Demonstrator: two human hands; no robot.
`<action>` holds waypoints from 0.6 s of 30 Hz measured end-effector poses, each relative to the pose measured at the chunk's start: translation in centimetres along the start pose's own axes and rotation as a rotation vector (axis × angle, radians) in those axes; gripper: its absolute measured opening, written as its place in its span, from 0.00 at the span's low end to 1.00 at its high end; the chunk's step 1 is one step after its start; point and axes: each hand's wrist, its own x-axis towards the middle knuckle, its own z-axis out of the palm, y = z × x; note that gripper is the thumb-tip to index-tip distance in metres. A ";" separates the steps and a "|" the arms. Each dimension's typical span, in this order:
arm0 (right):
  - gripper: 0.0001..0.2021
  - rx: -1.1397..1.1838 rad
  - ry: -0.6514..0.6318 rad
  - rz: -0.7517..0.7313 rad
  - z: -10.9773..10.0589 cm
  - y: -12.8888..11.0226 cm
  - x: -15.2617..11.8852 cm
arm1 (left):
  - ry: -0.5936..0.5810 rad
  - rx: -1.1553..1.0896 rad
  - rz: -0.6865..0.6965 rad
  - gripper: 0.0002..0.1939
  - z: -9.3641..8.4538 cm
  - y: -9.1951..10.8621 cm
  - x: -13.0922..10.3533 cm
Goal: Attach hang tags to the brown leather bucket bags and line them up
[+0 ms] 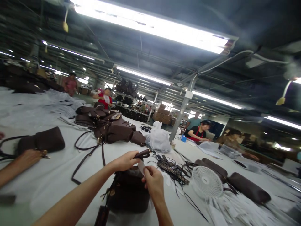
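My left hand (127,161) is closed around a dark brown strap (143,153) above a dark brown bag (129,193). Between my two hands is a small white strip (141,167), its lower end pinched by the fingers of my right hand (152,180). The bag stands upright on the white table, its top partly hidden behind my hands. A dark tag (102,215) hangs at its lower left.
Brown bags (113,127) are piled behind, beside a white plastic bag (160,139). Black straps (170,169) and a white fan (207,181) lie to the right. Another person's hand (31,157) touches a bag (47,139) at left.
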 end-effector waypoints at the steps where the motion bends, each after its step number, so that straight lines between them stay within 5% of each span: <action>1: 0.10 0.006 -0.004 -0.006 0.9 -0.3 0.8 | 0.017 0.037 0.028 0.07 0.1 -0.1 0.1; 11: 0.08 0.922 -0.053 0.150 7.4 -0.5 1.8 | -0.008 -0.008 0.021 0.12 -1.7 -0.9 -0.7; 15: 0.10 0.963 -0.063 0.175 6.0 -1.4 2.4 | 0.024 -0.059 0.105 0.18 -2.1 -1.2 -1.1; 18: 0.17 0.834 -0.230 0.082 3.8 -3.1 3.4 | 0.086 -0.172 0.108 0.24 -2.3 -1.1 -1.0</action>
